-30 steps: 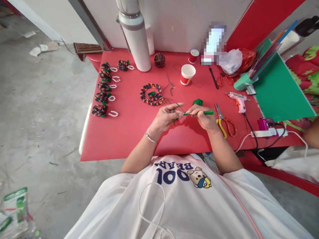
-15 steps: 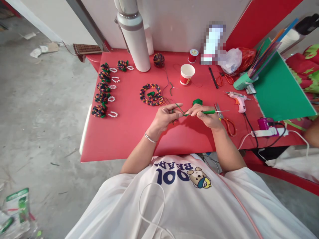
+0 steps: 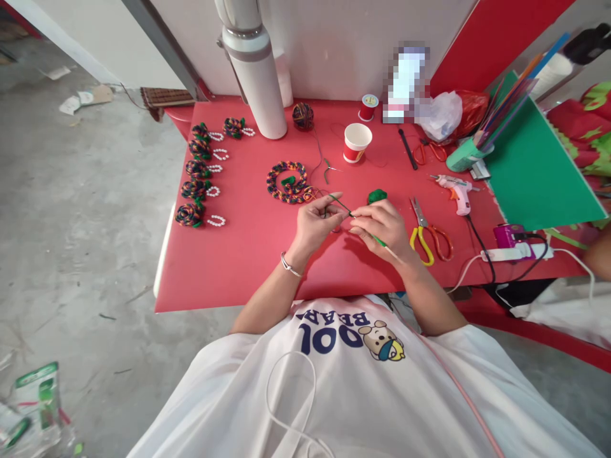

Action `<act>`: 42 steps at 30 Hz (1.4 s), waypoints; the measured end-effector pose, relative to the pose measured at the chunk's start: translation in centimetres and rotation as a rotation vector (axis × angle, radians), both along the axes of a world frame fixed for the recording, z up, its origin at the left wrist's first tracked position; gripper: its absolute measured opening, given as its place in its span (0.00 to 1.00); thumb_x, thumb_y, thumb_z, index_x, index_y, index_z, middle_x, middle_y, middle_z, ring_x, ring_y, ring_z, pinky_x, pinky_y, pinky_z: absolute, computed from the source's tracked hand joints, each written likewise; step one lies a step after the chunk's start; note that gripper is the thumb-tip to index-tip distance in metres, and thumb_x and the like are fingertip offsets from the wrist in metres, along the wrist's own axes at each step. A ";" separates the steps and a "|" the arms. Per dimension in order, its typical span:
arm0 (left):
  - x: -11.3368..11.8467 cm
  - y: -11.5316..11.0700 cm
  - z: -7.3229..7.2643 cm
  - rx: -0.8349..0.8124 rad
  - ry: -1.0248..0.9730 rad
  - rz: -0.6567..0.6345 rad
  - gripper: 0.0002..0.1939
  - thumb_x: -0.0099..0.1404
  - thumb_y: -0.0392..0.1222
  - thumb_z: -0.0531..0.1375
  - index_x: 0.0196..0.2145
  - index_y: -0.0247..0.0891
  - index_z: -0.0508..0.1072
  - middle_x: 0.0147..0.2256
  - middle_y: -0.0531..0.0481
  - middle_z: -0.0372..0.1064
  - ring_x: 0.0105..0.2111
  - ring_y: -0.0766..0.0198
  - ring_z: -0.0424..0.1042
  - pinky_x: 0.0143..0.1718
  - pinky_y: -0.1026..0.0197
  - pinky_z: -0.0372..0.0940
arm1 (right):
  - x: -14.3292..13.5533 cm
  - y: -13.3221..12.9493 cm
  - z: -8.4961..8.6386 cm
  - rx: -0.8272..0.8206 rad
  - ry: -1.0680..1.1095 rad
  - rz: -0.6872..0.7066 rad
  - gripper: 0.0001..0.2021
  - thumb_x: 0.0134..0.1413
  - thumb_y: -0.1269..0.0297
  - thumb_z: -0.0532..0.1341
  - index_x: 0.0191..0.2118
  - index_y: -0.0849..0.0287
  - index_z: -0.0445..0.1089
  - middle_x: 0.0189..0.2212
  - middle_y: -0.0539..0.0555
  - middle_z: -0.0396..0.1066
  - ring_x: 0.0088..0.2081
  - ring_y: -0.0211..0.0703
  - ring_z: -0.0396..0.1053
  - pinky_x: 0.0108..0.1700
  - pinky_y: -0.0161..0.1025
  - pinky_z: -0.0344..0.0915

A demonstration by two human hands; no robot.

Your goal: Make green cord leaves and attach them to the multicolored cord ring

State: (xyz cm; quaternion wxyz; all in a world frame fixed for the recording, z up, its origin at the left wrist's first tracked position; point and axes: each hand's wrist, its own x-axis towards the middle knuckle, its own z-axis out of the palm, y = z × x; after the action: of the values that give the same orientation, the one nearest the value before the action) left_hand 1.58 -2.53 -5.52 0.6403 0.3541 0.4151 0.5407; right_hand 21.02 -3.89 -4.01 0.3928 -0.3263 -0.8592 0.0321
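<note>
My left hand pinches a small piece of green yarn work, and a green yarn strand stretches from its raised index finger toward my right hand. My right hand is closed on a crochet hook with a green grip; its tip is at the work between the hands and too small to make out. Just beyond my right hand sits a green yarn ball. A coiled multicolour crocheted strip lies beyond my left hand, loose orange yarn at its near end.
Several yarn flowers with white bead loops line the left of the red table. A white bottle, a paper cup and a multicolour yarn ball stand behind. Pliers, scissors and a glue gun lie right.
My right hand has turned, and the crochet hook now slants down toward me instead of pointing right. The pliers' yellow handle has come into view. My left hand has barely moved.
</note>
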 end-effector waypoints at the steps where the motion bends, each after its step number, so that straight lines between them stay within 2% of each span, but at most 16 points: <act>1: 0.1 0.0 0.1 -0.028 -0.045 -0.004 0.32 0.46 0.39 0.79 0.49 0.31 0.81 0.27 0.51 0.79 0.21 0.71 0.70 0.25 0.66 0.64 | -0.5 -0.5 -0.7 0.071 -0.002 -0.063 0.06 0.67 0.62 0.67 0.47 0.50 0.79 0.46 0.56 0.82 0.46 0.48 0.75 0.51 0.48 0.74; 4: 0.2 -0.2 0.6 -0.132 -0.211 -0.063 0.31 0.42 0.38 0.81 0.46 0.33 0.81 0.26 0.52 0.78 0.21 0.72 0.70 0.25 0.67 0.63 | -1.9 -1.5 -2.6 0.204 0.071 -0.213 0.11 0.68 0.61 0.66 0.53 0.46 0.78 0.46 0.56 0.80 0.47 0.48 0.76 0.52 0.47 0.74; 6: 0.1 -0.3 0.9 -0.195 -0.292 -0.125 0.30 0.41 0.38 0.81 0.44 0.33 0.82 0.25 0.53 0.77 0.18 0.75 0.64 0.20 0.69 0.56 | -2.3 -1.6 -3.5 0.227 0.143 -0.244 0.12 0.69 0.60 0.66 0.55 0.45 0.78 0.45 0.56 0.79 0.47 0.47 0.76 0.52 0.47 0.74; 8: -0.3 -0.2 1.0 -0.240 -0.322 -0.183 0.30 0.42 0.37 0.81 0.44 0.33 0.83 0.24 0.55 0.75 0.15 0.79 0.56 0.17 0.69 0.46 | -2.0 -1.3 -3.6 0.176 0.182 -0.203 0.11 0.69 0.55 0.65 0.53 0.43 0.79 0.44 0.55 0.79 0.47 0.47 0.76 0.52 0.48 0.75; 11: -0.9 0.0 0.9 -0.274 -0.299 -0.235 0.29 0.42 0.36 0.80 0.45 0.33 0.83 0.24 0.54 0.74 0.15 0.80 0.51 0.17 0.68 0.38 | -0.7 -0.5 -2.4 -0.019 0.209 -0.042 0.11 0.68 0.50 0.64 0.50 0.43 0.81 0.43 0.53 0.80 0.46 0.47 0.77 0.51 0.50 0.76; 14: -1.2 0.3 0.8 -0.277 -0.234 -0.240 0.28 0.43 0.35 0.79 0.45 0.32 0.83 0.25 0.52 0.75 0.15 0.79 0.53 0.17 0.67 0.37 | 0.7 0.0 -0.2 -0.205 0.220 0.116 0.09 0.68 0.54 0.66 0.49 0.44 0.82 0.46 0.53 0.82 0.47 0.47 0.78 0.52 0.50 0.76; 17: -1.3 0.4 0.9 -0.266 -0.181 -0.253 0.27 0.43 0.35 0.79 0.43 0.31 0.83 0.24 0.52 0.74 0.16 0.78 0.55 0.18 0.66 0.38 | 1.8 0.2 1.5 -0.351 0.218 0.195 0.07 0.67 0.56 0.67 0.46 0.44 0.83 0.46 0.52 0.84 0.47 0.47 0.79 0.54 0.51 0.76; 19: -1.3 0.4 0.9 -0.257 -0.166 -0.271 0.27 0.42 0.35 0.79 0.43 0.31 0.83 0.24 0.52 0.74 0.17 0.77 0.56 0.18 0.66 0.39 | 2.3 0.3 2.0 -0.457 0.254 0.210 0.07 0.68 0.55 0.66 0.44 0.45 0.83 0.46 0.52 0.84 0.48 0.48 0.80 0.55 0.51 0.76; 22: -1.3 0.4 1.0 -0.244 -0.161 -0.302 0.29 0.42 0.35 0.79 0.44 0.31 0.83 0.23 0.54 0.72 0.17 0.78 0.54 0.19 0.66 0.39 | 2.5 0.4 1.4 -0.653 0.398 0.203 0.11 0.68 0.51 0.65 0.41 0.49 0.83 0.44 0.54 0.84 0.47 0.48 0.81 0.54 0.49 0.77; 26: -1.1 0.3 1.0 -0.213 -0.182 -0.292 0.29 0.43 0.35 0.79 0.46 0.33 0.83 0.23 0.56 0.71 0.17 0.79 0.51 0.19 0.66 0.39 | 0.9 0.5 -1.2 -0.894 0.783 0.208 0.20 0.59 0.38 0.69 0.34 0.52 0.80 0.38 0.53 0.83 0.36 0.43 0.80 0.41 0.43 0.79; 29: -0.7 0.1 1.0 -0.171 -0.192 -0.236 0.28 0.42 0.36 0.79 0.44 0.34 0.84 0.24 0.55 0.73 0.17 0.78 0.53 0.19 0.67 0.42 | -1.2 0.2 -3.4 -0.832 0.972 0.098 0.22 0.53 0.37 0.72 0.34 0.52 0.80 0.37 0.51 0.81 0.32 0.39 0.77 0.36 0.38 0.76; 32: -0.4 -0.1 1.2 -0.119 -0.192 -0.194 0.27 0.42 0.37 0.80 0.43 0.34 0.84 0.25 0.55 0.73 0.18 0.77 0.57 0.19 0.66 0.46 | -2.4 -0.1 -4.7 -0.696 0.986 0.026 0.20 0.55 0.38 0.71 0.37 0.51 0.80 0.40 0.51 0.79 0.35 0.38 0.75 0.40 0.38 0.75; 35: -0.3 -0.2 1.3 -0.090 -0.175 -0.172 0.28 0.44 0.38 0.80 0.44 0.35 0.84 0.27 0.54 0.73 0.19 0.76 0.59 0.19 0.66 0.48 | -2.4 -0.1 -5.0 -0.687 0.927 -0.013 0.22 0.57 0.36 0.68 0.38 0.51 0.80 0.40 0.52 0.78 0.36 0.40 0.75 0.41 0.41 0.75; 38: -0.2 -0.3 1.3 -0.081 -0.168 -0.157 0.28 0.44 0.40 0.81 0.44 0.35 0.84 0.28 0.54 0.73 0.20 0.76 0.60 0.19 0.66 0.48 | -2.1 -0.1 -4.9 -0.709 0.909 -0.045 0.24 0.55 0.33 0.68 0.37 0.51 0.80 0.39 0.52 0.78 0.35 0.41 0.74 0.41 0.42 0.74; 42: -0.1 -0.1 0.8 -0.042 -0.150 -0.140 0.30 0.42 0.41 0.82 0.44 0.34 0.83 0.27 0.53 0.74 0.21 0.73 0.64 0.21 0.66 0.55 | -1.9 -0.1 -4.9 -0.698 0.933 -0.032 0.21 0.56 0.36 0.69 0.38 0.50 0.81 0.37 0.51 0.78 0.34 0.40 0.74 0.41 0.41 0.74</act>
State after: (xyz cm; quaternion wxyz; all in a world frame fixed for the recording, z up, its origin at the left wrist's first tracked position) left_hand 1.46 -2.68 -4.69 0.7130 0.3272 0.3516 0.5109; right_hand 19.14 -4.01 -8.90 0.5994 -0.4007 -0.5286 0.4479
